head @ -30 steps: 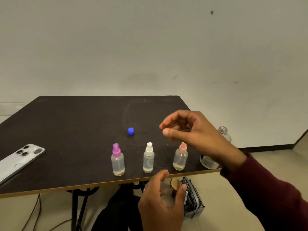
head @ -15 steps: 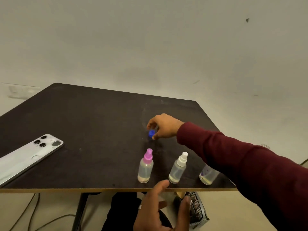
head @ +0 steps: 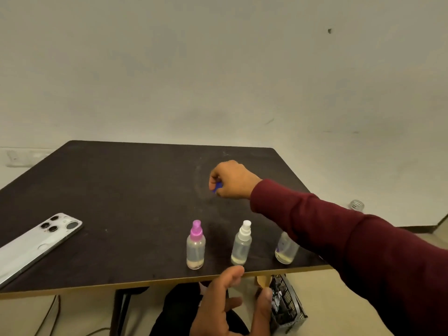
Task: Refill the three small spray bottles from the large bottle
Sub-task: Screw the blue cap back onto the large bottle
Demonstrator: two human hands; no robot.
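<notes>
We see 3 small spray bottles in a row near the front edge of the tabletop [head: 121,185]: 1 on the left [head: 196,248], 1 in the middle [head: 241,246], 1 on the right [head: 286,251], partly behind the sleeve [head: 339,234]. Behind them, our right hand [head: 231,180] holds a cap [head: 217,186] above the tabletop. A phone [head: 36,246] lies far left. Our left hand [head: 228,309] is in front of the edge.

The right hand [head: 232,179], a second ago hovering above the spray bottles [head: 196,246], has reached beyond them and closed on the blue cap [head: 217,186].
</notes>
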